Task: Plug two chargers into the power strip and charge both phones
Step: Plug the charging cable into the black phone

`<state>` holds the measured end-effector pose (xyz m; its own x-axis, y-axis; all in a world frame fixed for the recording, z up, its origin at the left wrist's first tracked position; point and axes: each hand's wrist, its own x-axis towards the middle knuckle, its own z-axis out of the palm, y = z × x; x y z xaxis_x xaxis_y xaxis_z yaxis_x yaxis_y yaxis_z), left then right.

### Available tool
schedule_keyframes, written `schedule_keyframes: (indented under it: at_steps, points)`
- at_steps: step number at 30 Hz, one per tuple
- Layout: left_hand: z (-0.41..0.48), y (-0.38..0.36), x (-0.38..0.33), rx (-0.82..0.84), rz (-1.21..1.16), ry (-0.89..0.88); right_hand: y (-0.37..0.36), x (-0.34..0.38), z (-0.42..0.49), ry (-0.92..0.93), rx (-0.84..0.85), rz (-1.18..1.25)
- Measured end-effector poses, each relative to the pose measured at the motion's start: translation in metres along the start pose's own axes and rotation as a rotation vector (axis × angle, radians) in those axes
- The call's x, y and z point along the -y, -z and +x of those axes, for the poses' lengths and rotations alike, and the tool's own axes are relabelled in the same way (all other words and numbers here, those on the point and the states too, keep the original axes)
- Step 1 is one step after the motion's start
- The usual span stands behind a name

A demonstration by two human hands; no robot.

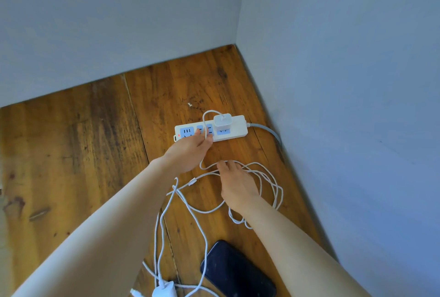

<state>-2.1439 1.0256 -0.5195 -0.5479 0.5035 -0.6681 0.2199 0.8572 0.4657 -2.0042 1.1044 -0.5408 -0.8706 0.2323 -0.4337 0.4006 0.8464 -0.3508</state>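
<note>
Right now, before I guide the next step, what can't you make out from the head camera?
All head view:
Second charger: cut off by the bottom edge.
Phone: near end cut off by that edge; its port unseen.
Other phone: out of frame.
Power strip: middle sockets partly covered by left hand.
Cables: tangled, too thin to trace.
</note>
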Motion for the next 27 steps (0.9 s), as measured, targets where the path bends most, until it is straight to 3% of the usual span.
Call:
schedule_keyframes:
  at_steps: [5, 11, 13, 16, 21, 24, 27]
  points:
    - [0.002, -0.001, 0.000, -0.028, 0.018, 0.004, 0.007, -0.016, 0.000, -0.077, 0.015, -0.075]
    - [-0.006, -0.004, -0.007, -0.044, 0.163, -0.039, 0.031, -0.032, -0.016, -0.026, -0.154, -0.066]
    - [-0.012, -0.006, -0.018, -0.091, 0.234, -0.023, 0.040, -0.033, -0.027, -0.003, -0.175, 0.088]
    - [-0.031, -0.020, -0.034, -0.232, 0.055, 0.041, 0.056, -0.033, -0.049, -0.101, -0.217, 0.420]
    - [-0.088, -0.076, -0.039, -0.568, -0.032, -0.072, 0.072, -0.042, -0.083, -0.181, -0.298, 0.438]
    - [-0.127, -0.123, -0.044, -0.561, -0.018, -0.188, 0.072, -0.049, -0.109, -0.161, -0.344, 0.442]
    - [-0.159, -0.173, -0.047, -0.481, -0.073, -0.141, 0.069, -0.053, -0.139, -0.153, -0.392, 0.554]
